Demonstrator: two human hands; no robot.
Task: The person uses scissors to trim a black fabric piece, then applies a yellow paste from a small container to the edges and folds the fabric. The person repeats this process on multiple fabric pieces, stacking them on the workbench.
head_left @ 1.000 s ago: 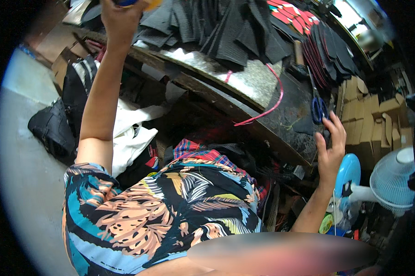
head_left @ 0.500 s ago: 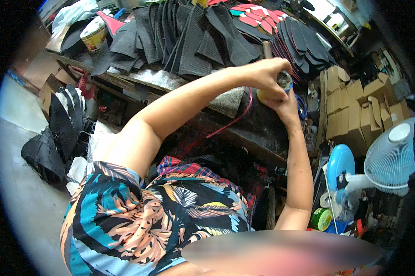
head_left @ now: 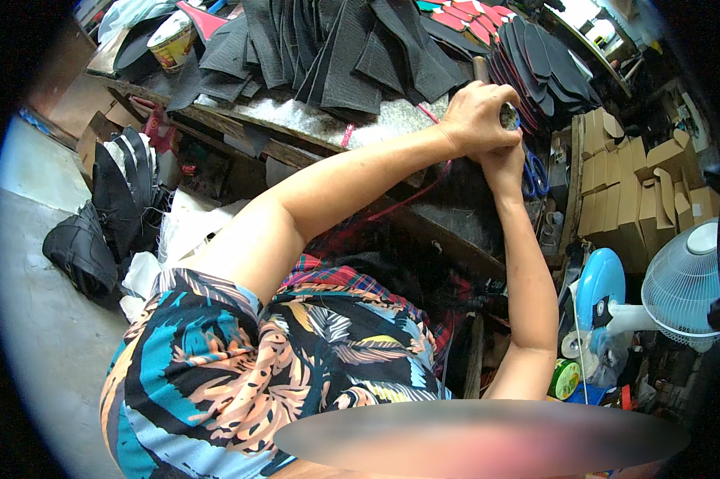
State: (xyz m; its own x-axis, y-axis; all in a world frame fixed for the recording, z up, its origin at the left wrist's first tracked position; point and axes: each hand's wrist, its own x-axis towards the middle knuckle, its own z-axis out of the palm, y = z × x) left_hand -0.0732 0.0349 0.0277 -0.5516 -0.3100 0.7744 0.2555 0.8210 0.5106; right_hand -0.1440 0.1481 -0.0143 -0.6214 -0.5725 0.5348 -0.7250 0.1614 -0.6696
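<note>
My left hand (head_left: 481,118) reaches across to the right side of the bench, fingers curled round a small round container (head_left: 509,118) with a blue rim and a greyish face. My right hand (head_left: 501,162) grips the same container from below, against the left fingers. Most of the container is hidden by my hands, so its exact kind does not show. A wooden handle (head_left: 480,69) stands just beyond my left hand. Below my left forearm hangs a thin red strip (head_left: 400,205); blue-handled scissors (head_left: 535,173) sit right of my right wrist.
Dark textured sheets (head_left: 348,64) are heaped along the bench. Stacked black sole-shaped pieces (head_left: 531,68) and red pieces (head_left: 476,20) lie behind. Cardboard boxes (head_left: 615,191) and a blue and white fan (head_left: 603,287) stand at right. Black pieces (head_left: 84,247) sit at left.
The view has shifted slightly, so the scene sits differently in the picture. Both hands still hold the container, which is now more covered by my left fingers. The red strip lies differently.
</note>
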